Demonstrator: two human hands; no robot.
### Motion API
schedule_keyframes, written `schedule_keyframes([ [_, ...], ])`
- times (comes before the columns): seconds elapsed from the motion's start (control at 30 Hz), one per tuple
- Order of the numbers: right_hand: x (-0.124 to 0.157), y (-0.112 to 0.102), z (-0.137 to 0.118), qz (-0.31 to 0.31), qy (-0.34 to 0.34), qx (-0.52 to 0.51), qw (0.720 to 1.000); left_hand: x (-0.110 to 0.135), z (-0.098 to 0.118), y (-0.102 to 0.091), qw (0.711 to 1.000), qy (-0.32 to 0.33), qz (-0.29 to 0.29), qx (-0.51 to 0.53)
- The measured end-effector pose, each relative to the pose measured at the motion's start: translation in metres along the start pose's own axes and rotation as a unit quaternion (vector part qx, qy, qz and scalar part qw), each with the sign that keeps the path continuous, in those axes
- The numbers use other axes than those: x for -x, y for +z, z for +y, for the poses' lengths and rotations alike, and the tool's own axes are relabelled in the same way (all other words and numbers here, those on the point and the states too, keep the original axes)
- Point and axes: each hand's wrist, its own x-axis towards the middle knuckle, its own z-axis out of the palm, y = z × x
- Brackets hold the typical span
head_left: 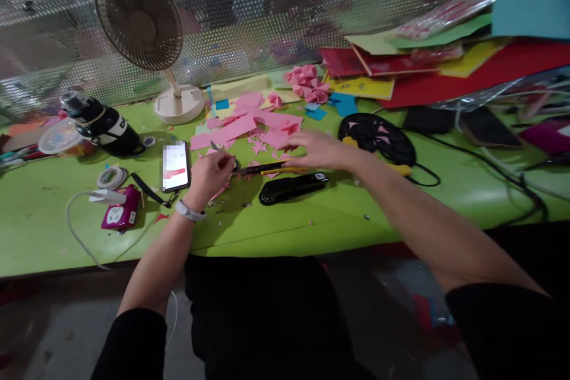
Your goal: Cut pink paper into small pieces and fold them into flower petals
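Observation:
My left hand (210, 173) is closed in a pinch over the pink scraps. A small grey tip shows above it and a dark loop at its fingertips, but I cannot make out what it holds. My right hand (317, 149) has its fingers stretched out above the right end of a black and yellow utility knife (263, 168); whether they touch cannot be seen. The knife lies flat, its tip towards my left hand. Just in front lies a black stapler (293, 187). Behind both hands spread pink paper strips (238, 129) and small cut pink stars (259, 146).
A phone (176, 166), tape roll (111, 178), purple adapter (120, 211) and black bottle (107, 127) lie left. A fan (178, 105) stands behind. Folded pink pieces (307, 83), a black pad (401, 145), coloured sheets (472, 71) and cables (490, 160) are rightward.

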Motion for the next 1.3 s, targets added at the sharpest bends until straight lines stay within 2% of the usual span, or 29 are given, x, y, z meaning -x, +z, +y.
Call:
schedule_keyframes([
  [0.1, 0.010, -0.013, 0.010, 0.013, 0.037, -0.004, 0.999, 0.000, 0.000, 0.000, 1.000, 0.003, 0.000, 0.001],
  [0.2, 0.017, -0.015, 0.019, -0.043, 0.089, 0.016, 0.995, -0.002, -0.002, -0.002, 1.000, -0.005, 0.011, 0.012],
  [0.3, 0.019, -0.008, 0.023, -0.073, 0.114, 0.010, 0.991, -0.005, -0.007, -0.006, 0.998, -0.034, 0.045, 0.028],
  [0.53, 0.010, 0.008, 0.026, -0.071, 0.100, -0.047, 0.991, -0.012, -0.015, -0.018, 0.993, -0.068, 0.090, 0.034],
  [0.67, 0.010, 0.013, 0.031, -0.061, 0.099, -0.071, 0.991, -0.013, -0.020, -0.021, 0.993, -0.080, 0.088, 0.026],
  [0.83, 0.015, 0.013, 0.032, -0.035, 0.107, -0.055, 0.992, -0.013, -0.023, -0.024, 0.993, -0.088, 0.082, 0.020],
  [0.97, 0.016, 0.007, 0.032, -0.050, 0.099, -0.050, 0.993, -0.014, -0.021, -0.025, 0.993, -0.090, 0.076, 0.020],
  [1.1, 0.015, 0.003, 0.030, -0.071, 0.123, -0.098, 0.985, -0.014, -0.019, -0.026, 0.993, -0.095, 0.069, 0.012],
  [1.3, 0.014, 0.008, 0.034, -0.088, 0.123, -0.118, 0.981, -0.014, -0.020, -0.025, 0.994, -0.089, 0.065, 0.008],
])
